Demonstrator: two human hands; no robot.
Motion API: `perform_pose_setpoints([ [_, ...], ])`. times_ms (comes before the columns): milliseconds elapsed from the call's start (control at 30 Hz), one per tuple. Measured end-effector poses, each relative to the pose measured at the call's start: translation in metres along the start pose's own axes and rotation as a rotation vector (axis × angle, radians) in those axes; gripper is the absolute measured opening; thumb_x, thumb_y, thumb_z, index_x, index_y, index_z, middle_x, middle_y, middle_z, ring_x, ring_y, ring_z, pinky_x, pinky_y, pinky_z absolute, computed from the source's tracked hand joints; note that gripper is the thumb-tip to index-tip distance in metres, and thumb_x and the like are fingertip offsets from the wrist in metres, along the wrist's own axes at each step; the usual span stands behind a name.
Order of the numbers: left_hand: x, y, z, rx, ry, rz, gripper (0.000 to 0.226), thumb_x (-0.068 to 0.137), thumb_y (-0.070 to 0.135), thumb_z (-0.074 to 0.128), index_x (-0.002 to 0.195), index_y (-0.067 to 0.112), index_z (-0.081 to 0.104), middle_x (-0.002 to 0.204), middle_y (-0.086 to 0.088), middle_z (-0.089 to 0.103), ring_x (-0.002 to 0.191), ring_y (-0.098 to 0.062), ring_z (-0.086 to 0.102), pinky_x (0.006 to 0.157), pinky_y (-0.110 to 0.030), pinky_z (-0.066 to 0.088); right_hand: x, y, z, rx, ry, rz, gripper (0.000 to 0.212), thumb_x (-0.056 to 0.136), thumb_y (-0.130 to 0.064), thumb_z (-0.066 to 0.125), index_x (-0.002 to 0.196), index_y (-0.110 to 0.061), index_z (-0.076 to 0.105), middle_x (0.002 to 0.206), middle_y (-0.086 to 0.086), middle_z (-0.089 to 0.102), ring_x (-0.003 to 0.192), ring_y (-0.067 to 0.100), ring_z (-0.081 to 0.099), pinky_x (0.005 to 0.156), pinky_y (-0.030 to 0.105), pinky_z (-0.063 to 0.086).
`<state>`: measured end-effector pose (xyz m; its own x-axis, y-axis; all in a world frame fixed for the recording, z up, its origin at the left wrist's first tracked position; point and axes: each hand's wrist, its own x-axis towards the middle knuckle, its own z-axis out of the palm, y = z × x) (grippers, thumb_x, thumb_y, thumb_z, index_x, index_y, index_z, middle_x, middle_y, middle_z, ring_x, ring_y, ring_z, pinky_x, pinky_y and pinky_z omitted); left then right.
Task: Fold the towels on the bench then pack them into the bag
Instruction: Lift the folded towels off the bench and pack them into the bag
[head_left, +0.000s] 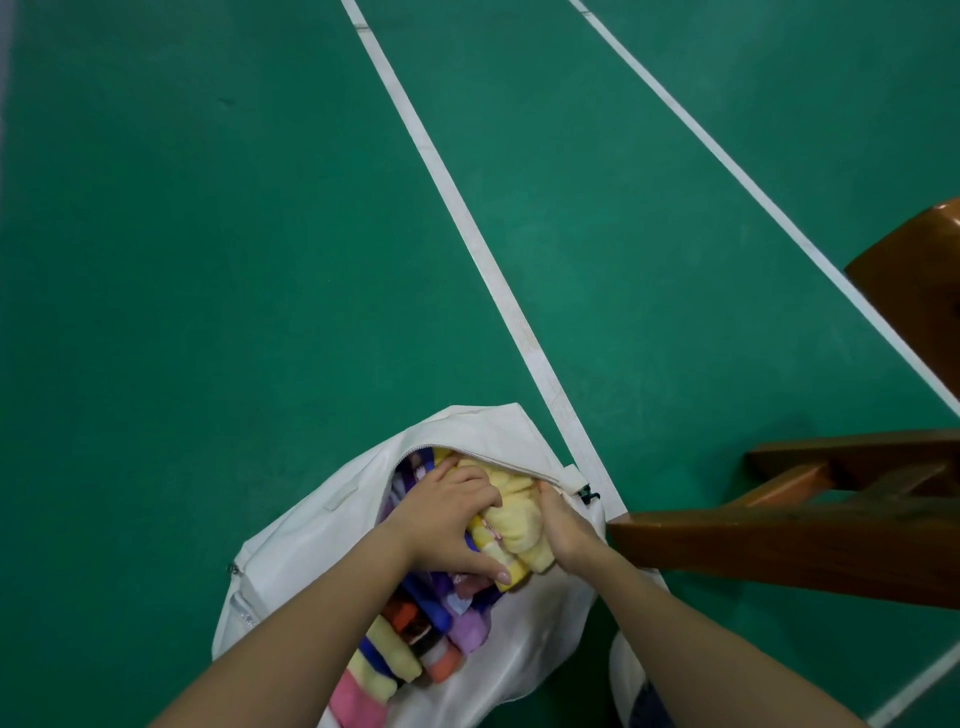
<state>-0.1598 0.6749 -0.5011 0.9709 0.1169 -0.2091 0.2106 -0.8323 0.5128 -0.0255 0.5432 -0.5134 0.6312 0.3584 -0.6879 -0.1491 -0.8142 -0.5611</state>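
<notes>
Packing | yellow towel (519, 527) is clasped by left hand (447, 525) and right hand (563, 532), half inside bag (311, 540) mouth, atop folded towels (467, 631) | fold is best kept squeezed and pushed straight down.

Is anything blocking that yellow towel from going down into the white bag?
Nothing covers the opening: the bag is unzipped, and the left hand and right hand grip the yellow towel right in its mouth. Only the colourful towels already inside crowd the space beside it.
</notes>
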Motion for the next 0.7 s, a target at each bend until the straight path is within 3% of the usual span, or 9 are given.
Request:
perform_pose_setpoints([
  [67,0.001,-0.001,0.002,-0.039,-0.002,-0.032,0.083,0.054,0.086,0.045,0.111,0.025,0.052,0.113,0.011,0.050,0.124,-0.009,0.035,0.113,-0.032,0.007,-0.008,-0.010,-0.008,-0.096,-0.086,-0.015,0.036,0.098,-0.040,0.027,0.096,-0.026,0.061,0.099,-0.004,0.060,0.101,0.016,0.051,0.094,0.033,0.037],
  [133,0.001,-0.002,0.003,-0.082,0.011,-0.060,0.086,0.053,0.087,0.044,0.113,0.026,0.052,0.115,0.011,0.049,0.123,-0.007,0.034,0.115,-0.033,0.006,-0.006,-0.015,-0.018,-0.099,-0.137,-0.036,0.032,0.097,-0.037,0.034,0.100,-0.023,0.062,0.094,-0.002,0.059,0.089,0.017,0.053,0.079,0.031,0.039],
  [233,0.002,-0.004,0.003,-0.101,0.010,-0.088,0.089,0.050,0.090,0.044,0.113,0.028,0.052,0.114,0.013,0.047,0.120,-0.005,0.035,0.114,-0.031,0.008,-0.003,-0.019,-0.035,-0.129,-0.138,-0.076,0.021,0.092,-0.017,0.042,0.086,-0.016,0.062,0.100,0.008,0.064,0.074,0.017,0.054,0.068,0.028,0.040],
  [333,0.003,-0.006,0.003,-0.115,0.008,-0.101,0.082,0.053,0.086,0.047,0.113,0.029,0.052,0.109,0.016,0.043,0.117,-0.005,0.036,0.113,-0.033,0.013,-0.002,-0.016,-0.043,-0.272,-0.256,-0.080,0.013,0.084,-0.019,0.052,0.080,-0.015,0.064,0.110,0.007,0.062,0.076,0.016,0.054,0.073,0.021,0.042],
  [433,0.000,-0.005,0.001,-0.122,-0.002,-0.102,0.083,0.054,0.085,0.046,0.115,0.029,0.051,0.113,0.015,0.043,0.119,-0.005,0.033,0.112,-0.030,0.012,-0.003,-0.004,-0.047,-0.465,-0.349,-0.088,0.043,0.070,-0.046,0.060,0.102,-0.019,0.069,0.123,0.006,0.059,0.106,0.022,0.057,0.100,0.036,0.042],
  [500,-0.003,-0.005,0.000,-0.125,-0.014,-0.107,0.085,0.053,0.084,0.045,0.117,0.028,0.050,0.120,0.012,0.045,0.121,-0.006,0.031,0.110,-0.028,0.011,0.003,0.008,-0.046,-0.638,-0.358,-0.176,0.061,0.066,-0.063,0.050,0.115,-0.029,0.062,0.131,-0.004,0.048,0.121,0.024,0.047,0.103,0.041,0.036],
  [600,-0.003,-0.003,-0.002,-0.129,-0.021,-0.110,0.086,0.052,0.084,0.045,0.117,0.028,0.049,0.124,0.009,0.046,0.124,-0.007,0.030,0.110,-0.027,0.010,-0.002,0.000,-0.037,-0.976,-0.438,-0.293,0.045,0.093,-0.049,0.021,0.127,-0.031,0.044,0.141,-0.005,0.040,0.133,0.030,0.030,0.101,0.049,0.027],
  [700,-0.004,-0.003,-0.003,-0.136,-0.025,-0.109,0.087,0.052,0.083,0.044,0.118,0.027,0.049,0.124,0.009,0.046,0.123,-0.007,0.031,0.104,-0.022,0.010,-0.002,-0.009,-0.033,-1.212,-0.414,-0.368,0.041,0.102,-0.038,0.019,0.142,-0.032,0.025,0.150,-0.003,0.030,0.130,0.033,0.036,0.102,0.052,0.028],
])
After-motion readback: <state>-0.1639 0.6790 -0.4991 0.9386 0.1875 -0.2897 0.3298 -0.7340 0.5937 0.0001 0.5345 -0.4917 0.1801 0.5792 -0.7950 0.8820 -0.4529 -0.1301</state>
